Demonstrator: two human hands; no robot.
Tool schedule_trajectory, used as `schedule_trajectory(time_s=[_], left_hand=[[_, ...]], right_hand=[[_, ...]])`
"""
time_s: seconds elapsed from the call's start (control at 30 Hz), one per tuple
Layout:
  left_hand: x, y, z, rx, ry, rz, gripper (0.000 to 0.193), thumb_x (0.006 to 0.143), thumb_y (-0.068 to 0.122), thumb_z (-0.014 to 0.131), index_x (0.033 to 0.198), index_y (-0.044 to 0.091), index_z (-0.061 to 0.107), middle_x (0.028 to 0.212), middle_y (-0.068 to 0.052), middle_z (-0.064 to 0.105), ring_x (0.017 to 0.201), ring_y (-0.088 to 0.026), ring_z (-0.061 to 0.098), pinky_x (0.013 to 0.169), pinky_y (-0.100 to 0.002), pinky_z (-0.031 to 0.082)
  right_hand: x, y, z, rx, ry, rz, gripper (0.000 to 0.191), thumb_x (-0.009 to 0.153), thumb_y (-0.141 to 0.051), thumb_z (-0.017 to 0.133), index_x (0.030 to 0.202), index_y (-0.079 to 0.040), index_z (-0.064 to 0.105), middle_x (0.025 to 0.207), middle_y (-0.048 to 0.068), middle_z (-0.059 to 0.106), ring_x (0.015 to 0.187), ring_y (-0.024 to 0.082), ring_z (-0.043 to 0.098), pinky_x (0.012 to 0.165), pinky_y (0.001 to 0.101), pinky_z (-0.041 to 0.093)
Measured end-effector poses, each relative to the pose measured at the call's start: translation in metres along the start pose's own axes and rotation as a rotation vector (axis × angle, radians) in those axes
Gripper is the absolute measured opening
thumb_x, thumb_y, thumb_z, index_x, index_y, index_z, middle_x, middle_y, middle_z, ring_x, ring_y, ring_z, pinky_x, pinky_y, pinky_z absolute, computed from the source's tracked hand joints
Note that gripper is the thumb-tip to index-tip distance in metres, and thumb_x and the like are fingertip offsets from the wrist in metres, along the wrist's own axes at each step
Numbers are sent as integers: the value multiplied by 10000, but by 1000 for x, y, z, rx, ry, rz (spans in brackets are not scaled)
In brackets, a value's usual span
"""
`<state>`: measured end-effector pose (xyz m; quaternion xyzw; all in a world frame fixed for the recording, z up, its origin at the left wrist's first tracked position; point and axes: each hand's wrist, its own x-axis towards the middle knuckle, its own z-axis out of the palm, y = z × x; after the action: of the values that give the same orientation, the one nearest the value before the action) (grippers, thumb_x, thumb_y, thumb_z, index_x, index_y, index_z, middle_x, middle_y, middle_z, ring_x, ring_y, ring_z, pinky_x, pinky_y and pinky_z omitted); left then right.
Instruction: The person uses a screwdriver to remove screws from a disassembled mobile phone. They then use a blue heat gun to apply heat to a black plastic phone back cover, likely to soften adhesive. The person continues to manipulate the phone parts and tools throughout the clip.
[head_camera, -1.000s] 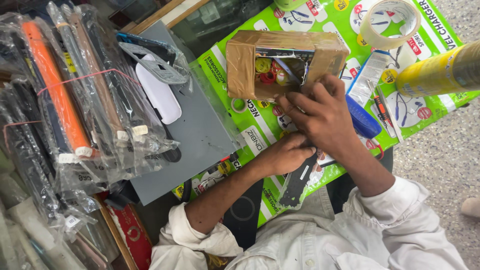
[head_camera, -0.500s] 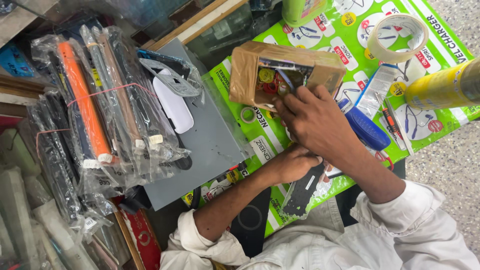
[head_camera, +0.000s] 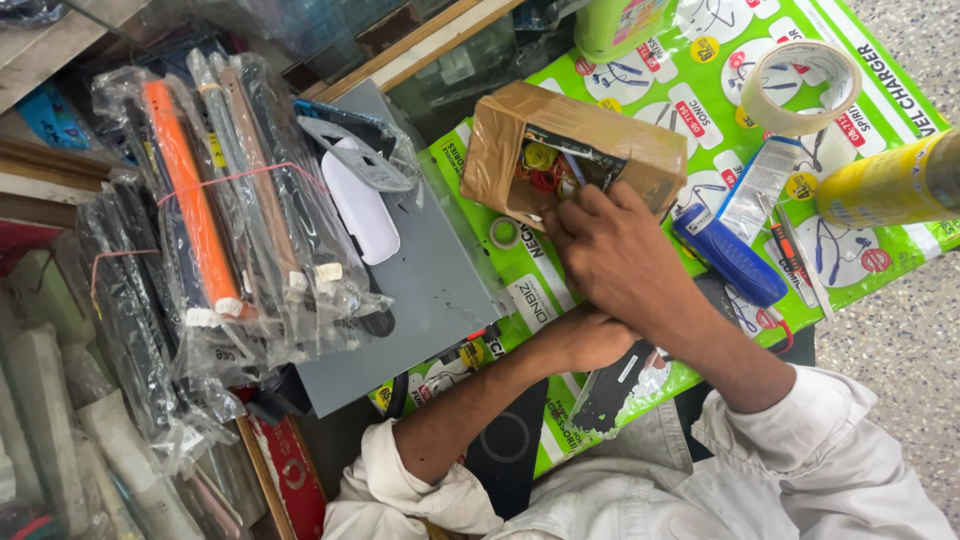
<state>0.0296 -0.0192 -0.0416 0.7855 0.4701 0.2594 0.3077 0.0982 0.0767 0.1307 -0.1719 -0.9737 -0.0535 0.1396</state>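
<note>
At the upper middle of the frame stood the small cardboard box wrapped in brown tape, lying on its side with its open face toward me. Inside it I could see yellow and red round pieces packed with a few thin dark tools. My right hand rested at the box's lower edge, fingers bent at the opening; I cannot tell whether they were gripping anything. My left hand lay just beneath it, curled and half hidden, so its hold was unclear too. Both were close together over the green printed plastic sheet covering the surface. To the right lay a blue cylindrical tool, and further up a roll of clear tape. On the left, clear plastic bags held long orange and grey parts.
</note>
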Motion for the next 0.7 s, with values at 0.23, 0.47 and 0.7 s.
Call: schedule_trajectory(time_s=[0.23, 0.47, 0.7], left_hand=[[6, 25, -27, -483, 146, -199, 415, 936, 132, 598, 1327, 2, 549, 1310, -240, 611, 1265, -379, 547, 1054, -463, 435], [11, 38, -43, -542, 45, -336, 343, 942, 167, 553, 1259, 43, 592, 1159, -200, 726, 1164, -354, 681, 1033, -445, 492], [9, 45, -48, -606, -54, -456, 307, 955, 244, 524, 1158, 54, 655, 957, -146, 764, 998, -320, 746, 904, -444, 555]], right_hand=[[-7, 15, 14, 136, 261, 51, 324, 800, -166, 808, 1114, -88, 784, 815, 6, 554, 838, 205, 525, 764, 370, 404], [-14, 17, 26, 229, 315, 95, 364, 727, -187, 835, 1081, -107, 805, 807, 13, 562, 790, 231, 519, 756, 396, 397], [-24, 16, 29, 343, 330, 150, 310, 709, -154, 845, 1013, -127, 791, 827, 1, 605, 806, 232, 521, 787, 398, 387]])
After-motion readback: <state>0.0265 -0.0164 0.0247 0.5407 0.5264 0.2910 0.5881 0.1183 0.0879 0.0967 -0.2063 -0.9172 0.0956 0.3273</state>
